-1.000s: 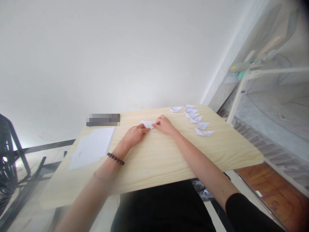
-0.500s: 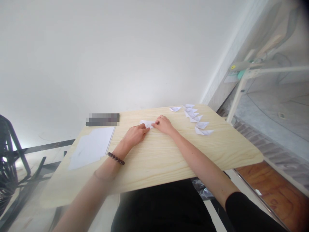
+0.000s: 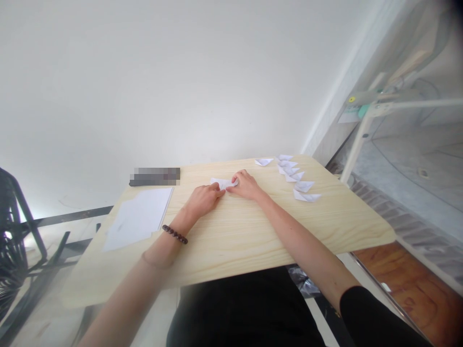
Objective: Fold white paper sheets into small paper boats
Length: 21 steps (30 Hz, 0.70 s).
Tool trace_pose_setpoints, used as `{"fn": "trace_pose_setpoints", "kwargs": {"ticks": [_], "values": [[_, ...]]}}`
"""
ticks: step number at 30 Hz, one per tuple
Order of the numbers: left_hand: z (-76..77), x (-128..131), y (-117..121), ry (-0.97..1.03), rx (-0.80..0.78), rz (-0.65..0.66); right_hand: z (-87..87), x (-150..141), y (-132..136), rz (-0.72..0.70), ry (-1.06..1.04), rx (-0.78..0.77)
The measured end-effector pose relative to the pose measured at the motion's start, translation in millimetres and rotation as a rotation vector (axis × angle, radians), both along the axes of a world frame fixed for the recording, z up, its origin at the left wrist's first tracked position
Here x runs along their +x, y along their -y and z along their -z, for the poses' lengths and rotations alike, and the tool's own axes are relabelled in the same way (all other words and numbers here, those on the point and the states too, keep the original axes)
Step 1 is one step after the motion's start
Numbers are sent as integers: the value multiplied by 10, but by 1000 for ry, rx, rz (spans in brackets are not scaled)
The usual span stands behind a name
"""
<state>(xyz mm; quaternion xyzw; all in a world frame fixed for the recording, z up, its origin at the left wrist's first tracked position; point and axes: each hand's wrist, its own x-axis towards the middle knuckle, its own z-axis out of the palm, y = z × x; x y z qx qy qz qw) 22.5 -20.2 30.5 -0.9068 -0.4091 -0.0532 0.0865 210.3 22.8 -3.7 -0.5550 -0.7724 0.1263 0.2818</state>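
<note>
Two bare arms reach forward over the pale wooden bench [image 3: 238,241], with black clothing [image 3: 246,313] nearest below the hands and a black sleeve [image 3: 376,313] on the right arm. Behind the left hand [image 3: 204,200], a dark beaded bracelet [image 3: 175,234] circles the wrist. To the left of that hand, well apart from its fingers, lie overlapping white sheets [image 3: 141,217]. Ahead, between the hands, is a small folded paper [image 3: 224,183]: the left hand holds its left part with fingers drawn close together, and the right hand [image 3: 244,185] holds its right end between thumb and bent fingers. Finer creases are too small to make out. Right of the right hand, several boat-shaped papers [image 3: 306,196] form a row slanting away; one more boat [image 3: 264,162] sits apart, beyond the right hand. Farther off, ahead and left of the left hand, lies a dark, pixelated object [image 3: 155,177]. Past both hands and the bench stands a white wall [image 3: 217,86].
</note>
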Motion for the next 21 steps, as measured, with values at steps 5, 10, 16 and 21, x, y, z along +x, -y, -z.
{"fn": "trace_pose_setpoints", "kwargs": {"ticks": [5, 10, 16, 21], "values": [[-19, 9, 7, 8, -21, 0, -30, 74, -40, -89, -158, -81], [-39, 14, 14, 4, -29, 0, -38, 145, -87, -146, -237, -89], [-9, -9, 14, 29, -13, 1, -17, 90, -48, -102, -168, -71], [17, -68, -10, 129, -75, 43, -26, 78, -47, -89, -142, -81]]}}
